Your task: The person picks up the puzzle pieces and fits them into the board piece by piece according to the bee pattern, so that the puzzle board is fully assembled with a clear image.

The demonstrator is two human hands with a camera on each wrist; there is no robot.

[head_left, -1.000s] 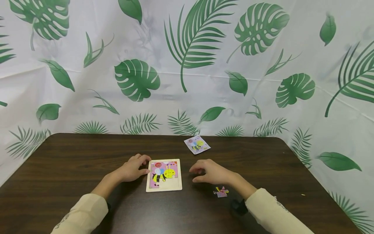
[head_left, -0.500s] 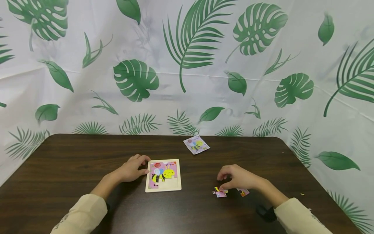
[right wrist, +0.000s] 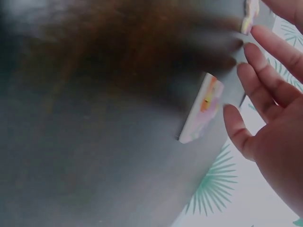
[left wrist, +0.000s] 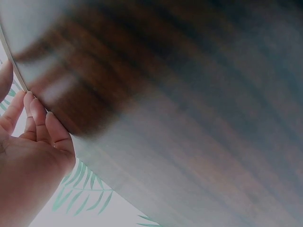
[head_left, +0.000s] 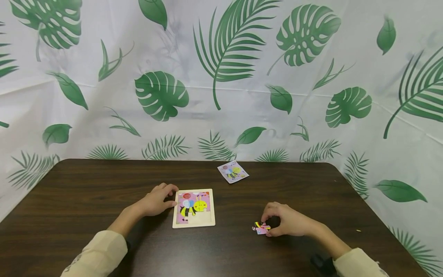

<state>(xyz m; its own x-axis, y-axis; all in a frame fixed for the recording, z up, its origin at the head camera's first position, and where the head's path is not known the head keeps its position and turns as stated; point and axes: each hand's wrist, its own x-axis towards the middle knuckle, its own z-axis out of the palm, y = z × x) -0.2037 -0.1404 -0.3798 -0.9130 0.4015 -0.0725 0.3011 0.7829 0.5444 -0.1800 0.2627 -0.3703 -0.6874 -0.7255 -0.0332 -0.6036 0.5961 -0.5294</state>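
A square wooden jigsaw puzzle board (head_left: 210,216) lies on the table, its bee picture mostly filled and its lower right part bare wood. Along its left edge rests my left hand (head_left: 156,200), index fingertip by the upper corner and thumb against the side, fingers relaxed. To the right, my right hand (head_left: 288,221) pinches a small pink puzzle piece (head_left: 260,228) with yellow and black stripes between thumb and index finger. A second puzzle piece (right wrist: 202,111), pink with orange, lies under the right palm in the right wrist view; the hand hides it in the head view.
A paper card (head_left: 233,171) with the finished bee picture lies near the back of the dark wooden table (head_left: 110,173). Behind the table hangs a white cloth (head_left: 214,127) printed with green leaves. A tiny yellow scrap (head_left: 358,231) lies at the right.
My right hand has moved right and toward me, from beside the board to the striped puzzle piece, and now pinches it. The left hand has stayed at the board's edge.
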